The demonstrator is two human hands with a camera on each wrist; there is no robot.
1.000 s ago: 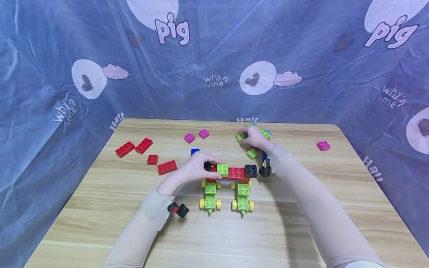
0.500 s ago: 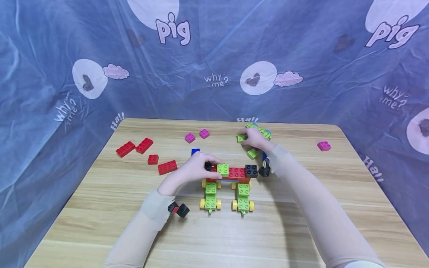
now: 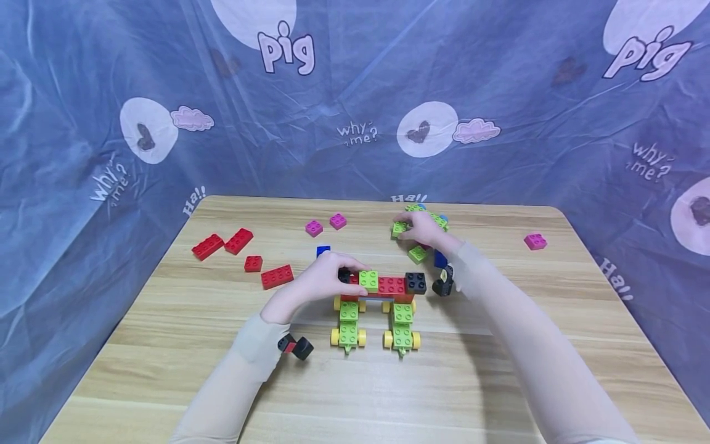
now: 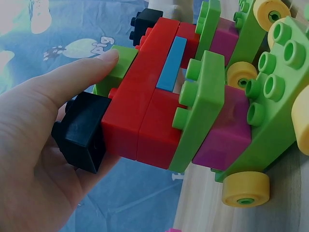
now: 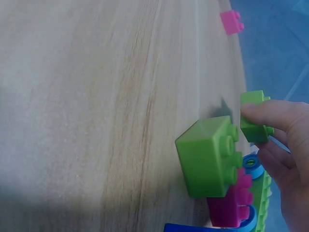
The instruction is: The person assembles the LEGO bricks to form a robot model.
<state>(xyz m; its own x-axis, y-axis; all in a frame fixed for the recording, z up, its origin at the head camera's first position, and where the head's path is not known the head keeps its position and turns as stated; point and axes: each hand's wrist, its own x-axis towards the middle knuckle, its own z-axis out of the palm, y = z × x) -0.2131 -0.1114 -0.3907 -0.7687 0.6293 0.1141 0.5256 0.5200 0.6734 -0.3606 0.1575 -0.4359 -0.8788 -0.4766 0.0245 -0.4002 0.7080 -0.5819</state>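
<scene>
My left hand [image 3: 324, 279] pinches a light green building block [image 3: 368, 282] seated on top of a built model, thumb on the near side and fingers behind. Red blocks [image 3: 392, 285] form the model's upper beam, with a black block [image 3: 415, 283] at the right end and another black block [image 4: 82, 128] by my left palm. Below are two green wheeled bases [image 3: 347, 333] with yellow wheels. Toward the back of the table, my right hand [image 3: 424, 228] pinches another green block [image 5: 253, 131] between thumb and fingers. A loose green block [image 5: 205, 157] stands near it on the wood.
Beside my right hand are a magenta block [image 5: 224, 210], a dark blue block [image 3: 440, 259] and a green base [image 3: 415, 208] with blue wheels. Several red blocks [image 3: 277, 277] lie at left. Pink blocks [image 3: 314, 228] are at the back, one pink block [image 3: 535, 241] far right.
My right wrist has shifted slightly to the right, uncovering more of the dark blue block, while its fingers keep the green block. The left hand and the model stay as they were.
</scene>
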